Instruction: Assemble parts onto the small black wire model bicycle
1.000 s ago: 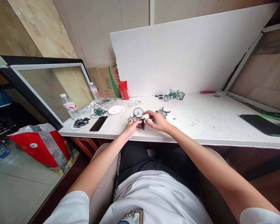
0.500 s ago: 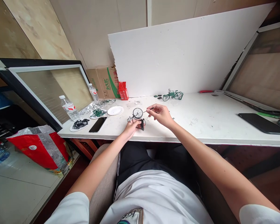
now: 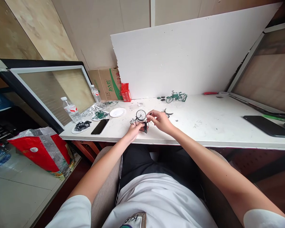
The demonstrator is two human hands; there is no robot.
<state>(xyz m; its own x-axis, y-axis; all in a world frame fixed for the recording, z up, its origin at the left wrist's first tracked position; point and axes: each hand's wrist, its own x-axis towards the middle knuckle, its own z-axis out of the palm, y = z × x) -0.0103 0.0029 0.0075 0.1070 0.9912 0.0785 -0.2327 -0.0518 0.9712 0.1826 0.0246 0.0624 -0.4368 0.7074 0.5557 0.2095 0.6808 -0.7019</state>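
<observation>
My left hand (image 3: 133, 131) is closed on a small black model bicycle (image 3: 141, 115), held low above the front of the table with one spoked wheel pointing up. My fingers cover part of its frame. To the right of that wheel, my right hand (image 3: 160, 122) is pinched on a thin dark rod (image 3: 150, 114); its tip is too small to make out. Just beyond this hand lies a small dark bicycle part (image 3: 167, 113). Farther back stands a green model bicycle (image 3: 176, 97), with small dark pieces (image 3: 161, 98) on its left.
On the left are plates of black parts (image 3: 82, 126) and green parts (image 3: 100, 115), a white plate (image 3: 118, 112), a phone (image 3: 100, 126) and water bottles (image 3: 71, 110). A red box (image 3: 126, 92) stands behind. Another phone (image 3: 267, 126) lies at the right. A white board (image 3: 192, 57) rises at the back.
My right hand has moved slightly left and down, closer to the upturned wheel. The small dark part behind it now shows. My left hand and the model bicycle have barely moved.
</observation>
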